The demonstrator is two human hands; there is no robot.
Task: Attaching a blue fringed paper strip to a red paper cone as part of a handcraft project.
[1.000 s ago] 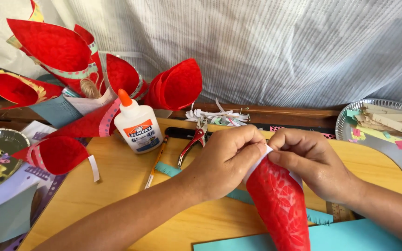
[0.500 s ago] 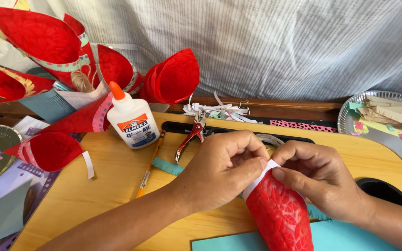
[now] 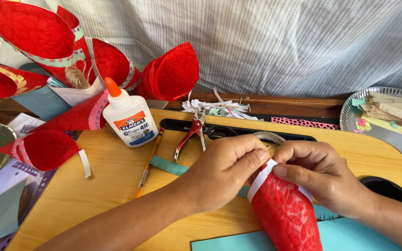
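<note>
Over a wooden lap tray point(image 3: 103, 186), my left hand point(image 3: 224, 172) and my right hand point(image 3: 322, 176) both grip a red embossed paper cone point(image 3: 284, 214). The cone's wide end points toward me, its narrow end up between my fingers. My fingertips pinch a white paper strip point(image 3: 259, 179) wrapped around the cone's upper part. A teal fringed paper strip point(image 3: 168, 166) lies on the tray just left of my left hand.
A white glue bottle with an orange cap point(image 3: 129, 118), a pencil point(image 3: 149, 160) and a red-handled punch tool point(image 3: 191, 135) lie on the tray. Several finished red cones point(image 3: 170, 74) stand at the back left. Foil plates with paper scraps point(image 3: 387, 116) sit at both sides.
The view has tilted slightly, shifting everything down in the frame. My hands keep hold of the cone and have pressed the white strip further around it.
</note>
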